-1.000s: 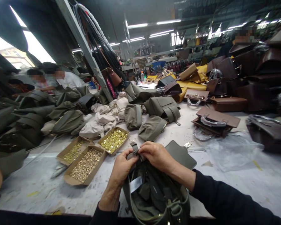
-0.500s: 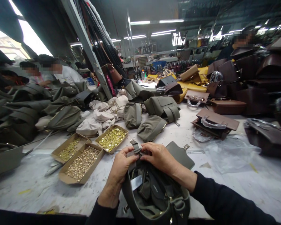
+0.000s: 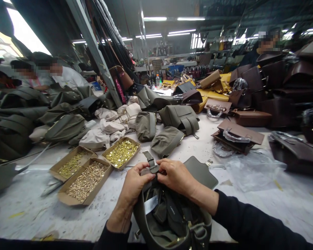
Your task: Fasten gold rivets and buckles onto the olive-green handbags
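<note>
Clearly, both hands work close together at the near side of the bench (image 3: pixel 36 215), above an open olive bag (image 3: pixel 143 225). The left hand (image 3: pixel 131 184) rises from the bottom edge with its wrist upright and its fingers bent inward, thumb below and index finger above. The right hand (image 3: pixel 178 177) comes in from the lower right, forearm slanting up and to the left, knuckles uppermost and fingers curled toward the other hand. Each grip is closed, thumb and fingers clamped on the short strap (image 3: pixel 150 160), the left from its left side and the right from its right side. The strap runs between the two sets of fingertips, its buckle end sticking up past them, tilted away to the left. The bag's mouth gapes just below the hands, showing a dark lining and a white label (image 3: pixel 151 204). Its flap (image 3: pixel 200 172) spreads out beyond the right hand, a metal clasp (image 3: pixel 209 162) at its far edge. Left of the hands, apart from them, sit three cardboard trays of small metal pieces: rose-gold ones in the nearest tray (image 3: pixel 86 200), yellow ones in the left tray (image 3: pixel 53 169) and the far tray (image 3: pixel 138 150).
</note>
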### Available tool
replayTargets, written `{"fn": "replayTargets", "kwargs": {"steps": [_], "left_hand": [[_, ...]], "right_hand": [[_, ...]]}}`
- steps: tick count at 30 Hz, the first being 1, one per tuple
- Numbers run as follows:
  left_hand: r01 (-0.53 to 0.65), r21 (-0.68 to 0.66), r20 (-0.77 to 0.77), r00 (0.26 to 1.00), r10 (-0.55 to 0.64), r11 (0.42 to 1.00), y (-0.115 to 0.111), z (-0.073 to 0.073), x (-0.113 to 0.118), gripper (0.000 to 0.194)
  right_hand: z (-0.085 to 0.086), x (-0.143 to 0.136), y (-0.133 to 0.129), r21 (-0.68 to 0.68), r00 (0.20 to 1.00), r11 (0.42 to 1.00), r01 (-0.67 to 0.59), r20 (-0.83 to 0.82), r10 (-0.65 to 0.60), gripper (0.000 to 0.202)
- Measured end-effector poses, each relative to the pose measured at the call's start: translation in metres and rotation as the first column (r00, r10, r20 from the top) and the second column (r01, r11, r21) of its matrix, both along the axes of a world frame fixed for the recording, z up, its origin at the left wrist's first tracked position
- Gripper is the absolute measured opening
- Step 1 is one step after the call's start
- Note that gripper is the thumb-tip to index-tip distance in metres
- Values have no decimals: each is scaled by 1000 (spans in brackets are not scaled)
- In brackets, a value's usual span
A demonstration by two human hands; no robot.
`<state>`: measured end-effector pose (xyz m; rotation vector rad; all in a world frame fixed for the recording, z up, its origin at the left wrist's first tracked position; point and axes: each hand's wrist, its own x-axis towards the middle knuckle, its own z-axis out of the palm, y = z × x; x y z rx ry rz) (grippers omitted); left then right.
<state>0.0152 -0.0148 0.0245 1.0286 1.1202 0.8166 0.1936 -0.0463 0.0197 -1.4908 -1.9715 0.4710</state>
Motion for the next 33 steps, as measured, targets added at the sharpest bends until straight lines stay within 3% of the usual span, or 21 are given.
{"fn": "replayTargets", "kwargs": {"steps": [3, 7, 16, 20, 27, 33], "left_hand": [[-5, 35, -25, 1000, 6, 999, -2, -1, -2, 49], [-9, -24, 55, 998, 11, 1000, -3, -7, -3, 53], [0, -47, 89, 996, 4, 999, -2, -10, -2, 50], [3, -26, 73, 997, -2, 1000, -3, -11, -2, 50], [-21, 65, -42, 999, 24, 998, -2, -18, 2, 45], [-47, 232, -269, 957, 110, 972, -5, -15, 7, 38]], "right_hand": [[2, -4, -1, 6, 998, 1000, 8, 60, -8, 5], [2, -9, -1, 38, 995, 999, 17, 100, -21, 8], [-9, -3, 1, 101, 997, 994, -52, 63, 45, 10], [-9, -6, 3, 74, 998, 997, -5, 60, 0, 11], [-7, -1, 7, -12, 993, 1000, 14, -117, -15, 17], [9, 7, 9, -170, 996, 985, 11, -87, -26, 7]]}}
